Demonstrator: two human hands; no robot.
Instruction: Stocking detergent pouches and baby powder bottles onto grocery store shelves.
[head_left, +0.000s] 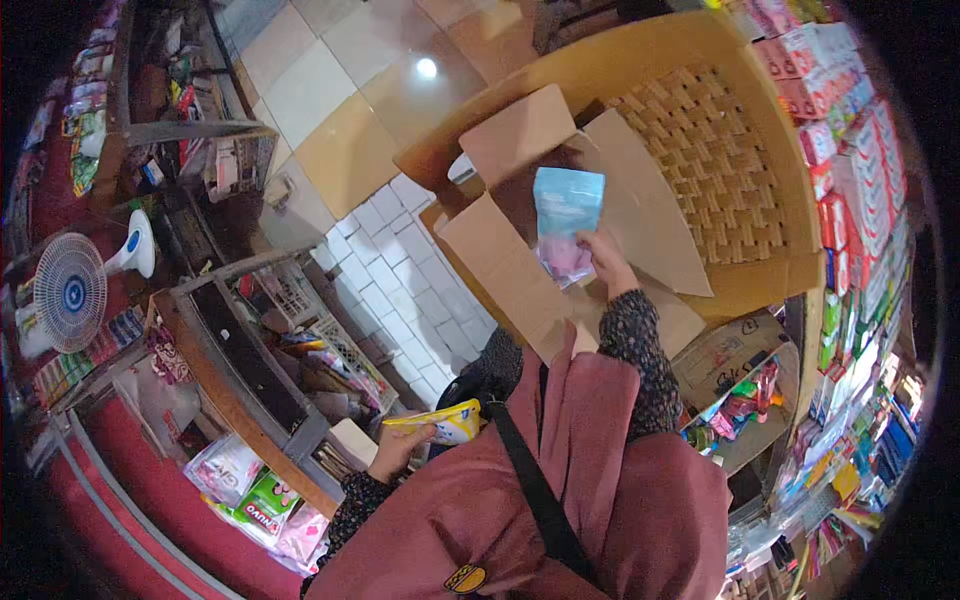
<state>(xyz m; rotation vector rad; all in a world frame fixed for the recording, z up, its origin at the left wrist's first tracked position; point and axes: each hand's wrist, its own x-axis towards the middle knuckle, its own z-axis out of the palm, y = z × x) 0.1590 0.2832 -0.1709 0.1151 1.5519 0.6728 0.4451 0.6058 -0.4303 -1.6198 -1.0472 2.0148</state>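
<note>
My right hand (609, 262) grips the lower right edge of a light blue pouch (568, 199) with a clear lower part that shows something pink. The pouch is over the opening of a cardboard box (487, 262) whose flaps stand spread apart. Whether anything lies deeper in the box is hard to see in the shadow. Close to my body on the left, my left hand (397, 450) holds a yellow and white packet (446, 422), seen nearly edge-on. Its thumb lies on top of the packet, and the rest of the fingers are mostly hidden.
Behind the box is a woven panel (712, 172) with a tan border. An open carton of small colourful packets (750, 397) is at the right, near stacked goods (862, 180). A wooden counter (247, 420) and a white fan (71, 292) stand left; bagged products (262, 499) lie below.
</note>
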